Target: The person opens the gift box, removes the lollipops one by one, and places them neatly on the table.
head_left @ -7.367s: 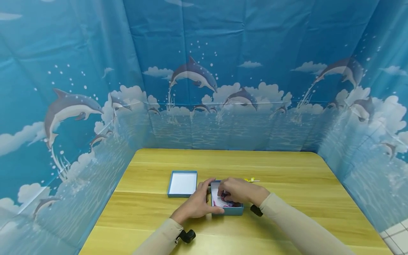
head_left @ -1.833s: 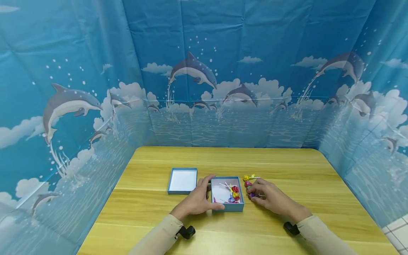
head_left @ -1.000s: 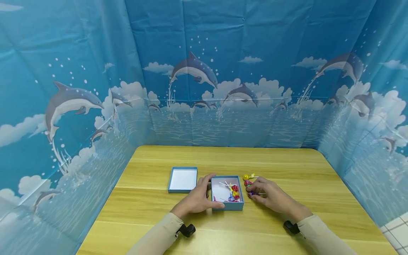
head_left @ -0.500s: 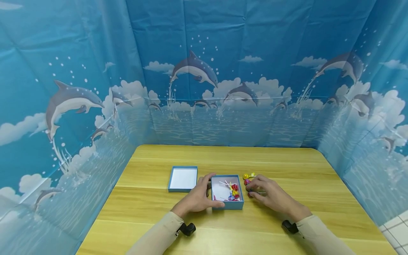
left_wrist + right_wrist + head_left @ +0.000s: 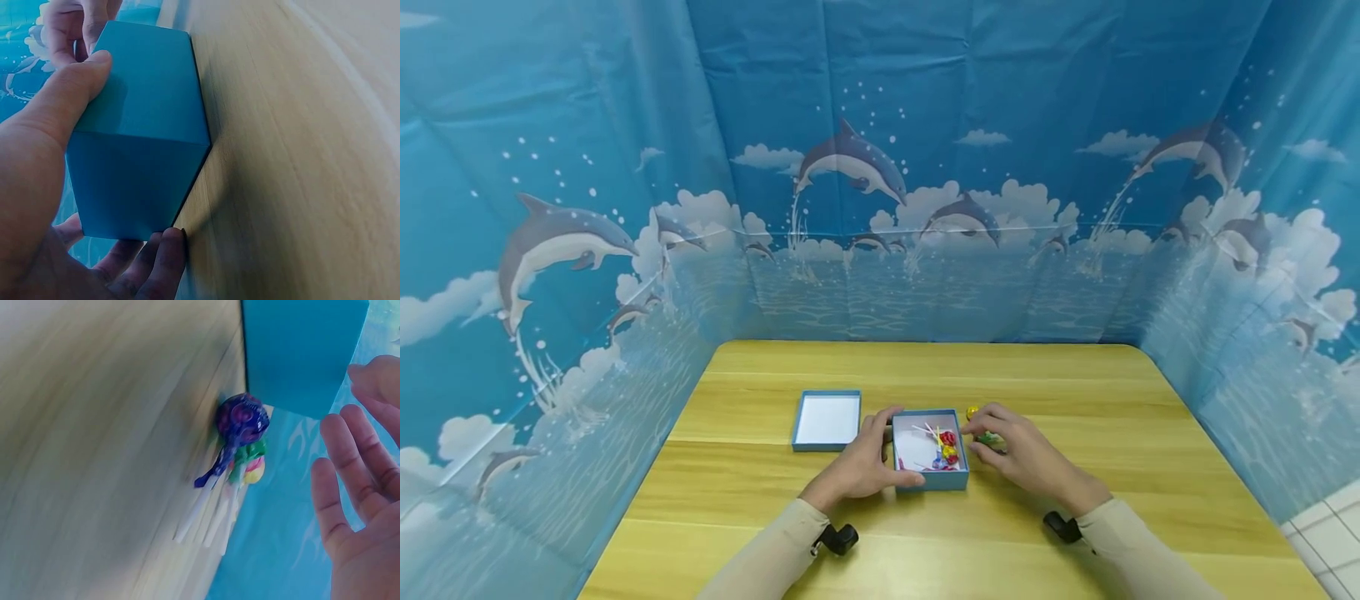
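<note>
My left hand (image 5: 863, 468) grips an open blue box (image 5: 931, 481), thumb on its front wall and fingers round the left and back. Inside, several wrapped lollipops (image 5: 949, 451) lie toward the right side, red, yellow and blue. My right hand (image 5: 1026, 457) hovers beside the box's right wall, fingers loosely bent, with nothing seen between them. Below it in the right wrist view, a purple lollipop (image 5: 242, 419) lies on the table, with a green-wrapped lollipop (image 5: 252, 451) and a pink-and-yellow one (image 5: 255, 470) behind. The head view shows a yellow lollipop (image 5: 972, 412) partly covered by that hand.
A blue lid (image 5: 827, 419) with a white inside lies left of the box on the wooden table (image 5: 887, 550). Dolphin-printed curtains (image 5: 865, 283) enclose the table's back and sides.
My right hand, earlier inside the box, set the purple lollipop down in the row on the right. It has since let go and moved left toward the box. The left hand stays put.
</note>
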`<action>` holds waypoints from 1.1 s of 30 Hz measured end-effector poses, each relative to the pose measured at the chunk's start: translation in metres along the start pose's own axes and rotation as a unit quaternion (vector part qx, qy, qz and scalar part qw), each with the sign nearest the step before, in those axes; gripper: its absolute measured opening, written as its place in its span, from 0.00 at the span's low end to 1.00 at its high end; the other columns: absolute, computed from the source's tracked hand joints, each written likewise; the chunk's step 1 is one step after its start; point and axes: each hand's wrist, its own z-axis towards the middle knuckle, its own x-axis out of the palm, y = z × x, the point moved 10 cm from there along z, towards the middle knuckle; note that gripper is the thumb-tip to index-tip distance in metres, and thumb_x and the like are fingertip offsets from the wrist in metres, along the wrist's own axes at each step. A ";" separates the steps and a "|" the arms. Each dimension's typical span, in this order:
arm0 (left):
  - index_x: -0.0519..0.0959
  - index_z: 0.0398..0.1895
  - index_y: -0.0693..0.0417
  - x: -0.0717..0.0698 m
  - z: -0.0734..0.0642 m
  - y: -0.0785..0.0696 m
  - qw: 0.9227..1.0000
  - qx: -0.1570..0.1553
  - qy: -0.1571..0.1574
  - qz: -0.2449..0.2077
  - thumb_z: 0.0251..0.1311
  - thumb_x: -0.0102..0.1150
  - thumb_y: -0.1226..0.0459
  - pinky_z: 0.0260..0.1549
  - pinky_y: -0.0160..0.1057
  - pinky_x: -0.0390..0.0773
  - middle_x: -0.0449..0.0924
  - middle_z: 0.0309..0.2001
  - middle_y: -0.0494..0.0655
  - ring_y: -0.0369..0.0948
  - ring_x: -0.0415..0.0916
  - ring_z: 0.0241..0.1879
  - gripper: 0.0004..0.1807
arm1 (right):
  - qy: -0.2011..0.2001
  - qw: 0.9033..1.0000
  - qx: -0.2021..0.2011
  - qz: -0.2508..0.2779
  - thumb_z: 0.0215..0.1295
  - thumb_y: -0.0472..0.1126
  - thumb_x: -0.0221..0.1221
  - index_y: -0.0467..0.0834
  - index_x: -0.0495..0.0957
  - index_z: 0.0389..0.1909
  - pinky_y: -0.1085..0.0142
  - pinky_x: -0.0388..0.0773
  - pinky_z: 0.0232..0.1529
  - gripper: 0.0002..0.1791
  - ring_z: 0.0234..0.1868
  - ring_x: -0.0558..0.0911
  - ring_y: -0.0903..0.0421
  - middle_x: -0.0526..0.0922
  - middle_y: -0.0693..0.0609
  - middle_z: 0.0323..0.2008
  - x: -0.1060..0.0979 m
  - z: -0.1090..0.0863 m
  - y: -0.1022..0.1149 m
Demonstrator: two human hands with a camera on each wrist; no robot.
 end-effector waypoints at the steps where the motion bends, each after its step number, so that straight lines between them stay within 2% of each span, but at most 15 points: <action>1: 0.51 0.98 0.39 -0.001 0.000 0.000 1.000 0.000 -0.001 -0.001 0.65 0.86 0.39 0.71 0.65 0.81 0.63 0.85 0.65 0.56 0.79 0.70 0.68 | 0.001 1.000 0.000 0.000 0.76 0.30 0.75 0.44 0.93 0.59 0.55 0.92 0.46 0.15 0.47 0.91 0.58 0.88 0.53 0.54 0.000 0.002 0.001; 3: 0.51 0.98 0.38 -0.002 0.000 0.000 1.000 -0.001 -0.001 -0.002 0.65 0.87 0.39 0.71 0.65 0.82 0.62 0.86 0.65 0.56 0.79 0.70 0.68 | 0.002 1.000 -0.003 0.000 0.77 0.30 0.75 0.44 0.93 0.58 0.55 0.92 0.47 0.14 0.47 0.91 0.60 0.88 0.53 0.55 0.001 0.004 0.003; 9: 0.51 0.98 0.39 -0.001 -0.001 0.001 1.000 0.001 0.004 -0.005 0.66 0.86 0.40 0.71 0.66 0.81 0.61 0.87 0.66 0.58 0.79 0.73 0.67 | 0.004 1.000 -0.025 0.011 0.77 0.29 0.75 0.43 0.93 0.56 0.54 0.91 0.46 0.12 0.47 0.91 0.50 0.89 0.52 0.53 0.006 0.010 0.013; 14: 0.51 0.98 0.39 0.001 -0.001 0.001 1.000 0.003 0.006 0.000 0.66 0.85 0.39 0.70 0.65 0.82 0.62 0.87 0.65 0.57 0.80 0.72 0.67 | 0.023 0.999 -0.029 0.020 0.77 0.31 0.75 0.43 0.93 0.56 0.57 0.87 0.44 0.11 0.46 0.87 0.50 0.89 0.51 0.54 0.011 0.013 0.020; 18: 0.50 0.98 0.40 0.001 0.000 -0.001 1.000 0.005 0.006 0.004 0.67 0.85 0.39 0.69 0.64 0.82 0.62 0.86 0.65 0.56 0.80 0.70 0.67 | 0.054 0.998 -0.028 0.018 0.78 0.34 0.76 0.45 0.92 0.59 0.57 0.86 0.45 0.13 0.47 0.87 0.50 0.88 0.51 0.58 0.018 0.019 0.025; 25: 0.50 0.99 0.40 0.000 -0.001 -0.005 1.000 0.005 0.006 0.005 0.68 0.85 0.40 0.69 0.64 0.82 0.62 0.86 0.65 0.55 0.80 0.69 0.67 | 0.133 0.991 0.006 -0.014 0.80 0.41 0.76 0.49 0.91 0.65 0.54 0.89 0.59 0.16 0.61 0.89 0.49 0.88 0.52 0.65 0.031 0.030 0.031; 33: 0.50 0.99 0.40 -0.002 -0.001 -0.006 1.000 0.006 0.005 0.004 0.68 0.84 0.40 0.70 0.65 0.81 0.60 0.88 0.65 0.57 0.80 0.71 0.66 | 0.195 0.980 -0.035 -0.011 0.80 0.43 0.76 0.47 0.91 0.63 0.60 0.87 0.56 0.16 0.56 0.88 0.48 0.88 0.51 0.63 0.044 0.047 0.047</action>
